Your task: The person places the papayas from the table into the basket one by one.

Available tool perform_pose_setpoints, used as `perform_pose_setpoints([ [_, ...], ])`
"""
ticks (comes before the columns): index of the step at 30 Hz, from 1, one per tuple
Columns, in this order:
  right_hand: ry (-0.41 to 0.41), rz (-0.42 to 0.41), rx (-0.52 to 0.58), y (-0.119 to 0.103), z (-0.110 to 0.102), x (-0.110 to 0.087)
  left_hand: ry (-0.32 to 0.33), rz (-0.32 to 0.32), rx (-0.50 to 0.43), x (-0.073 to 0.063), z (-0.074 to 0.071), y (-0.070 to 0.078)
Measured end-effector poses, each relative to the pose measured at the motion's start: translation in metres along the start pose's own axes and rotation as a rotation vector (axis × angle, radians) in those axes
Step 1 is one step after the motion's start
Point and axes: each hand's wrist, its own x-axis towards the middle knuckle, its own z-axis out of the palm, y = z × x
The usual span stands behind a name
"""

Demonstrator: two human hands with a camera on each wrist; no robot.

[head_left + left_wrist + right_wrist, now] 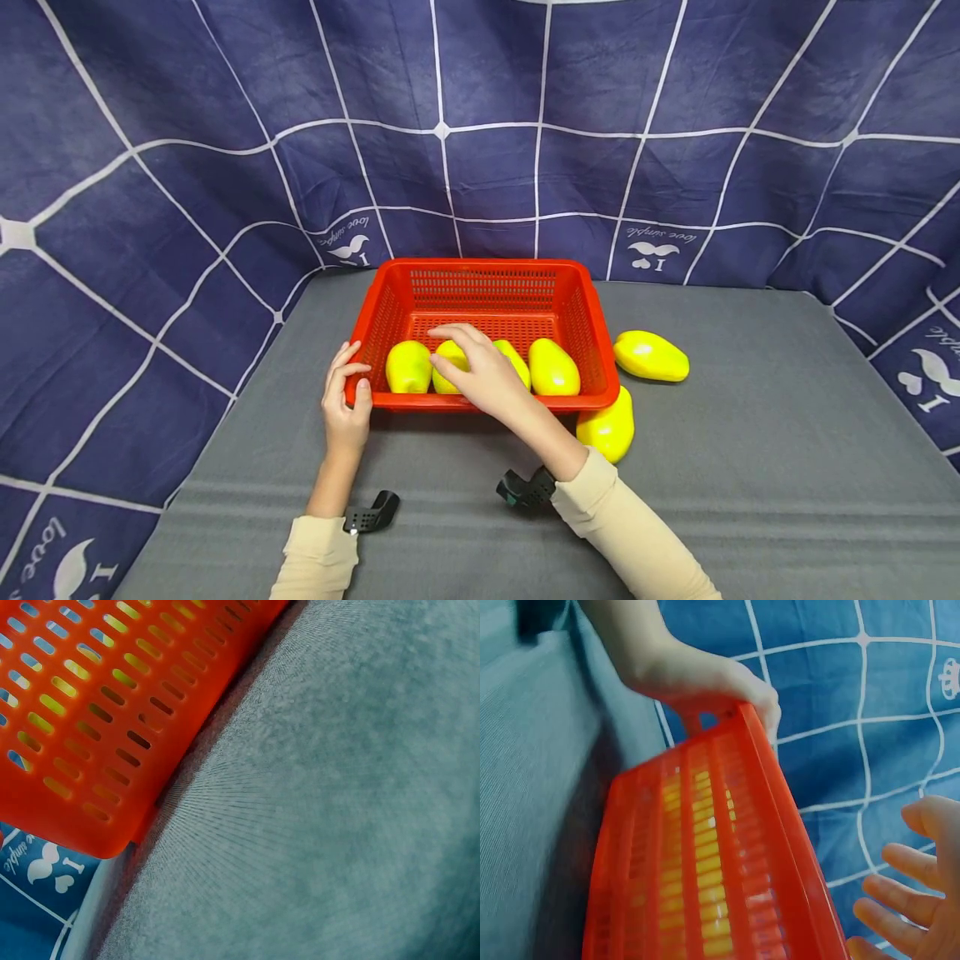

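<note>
A red plastic basket [480, 264] with slotted walls stands on the grey surface. My left hand [347, 400] grips its near left corner, with the fingers over the left rim and the thumb at the front. Along the front wall inside lie several yellow-green mangoes, among them a left one [408, 367] and a right one [554, 367]. Over the basket's front edge reaches my right hand [483, 372], fingers spread apart and holding nothing; it partly covers the middle mangoes. In the right wrist view, the fingers [904, 900] appear beside the basket's rim.
Outside the basket, one mango [651, 356] lies to its right. Another mango [609, 427] lies by the near right corner, partly under the rim in the head view. A blue cloth [495, 167] with white lines hangs behind and at the sides.
</note>
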Motion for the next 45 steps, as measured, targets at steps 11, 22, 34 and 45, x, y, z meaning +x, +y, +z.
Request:
perform_pose_setpoints([
  [11,0.183,-0.034,-0.058,0.038,-0.045,-0.056,0.010,0.009,-0.006,0.001,0.000,-0.001],
  [22,0.441,-0.117,-0.053,0.086,-0.062,-0.125,-0.001,0.007,-0.011,0.000,0.001,-0.002],
  [34,0.549,0.034,-0.016,0.132,-0.059,-0.172,0.013,0.012,-0.003,0.000,-0.001,-0.001],
  [45,0.327,0.159,-0.004,0.142,-0.053,-0.175,0.014,0.017,-0.009,-0.001,-0.001,-0.003],
])
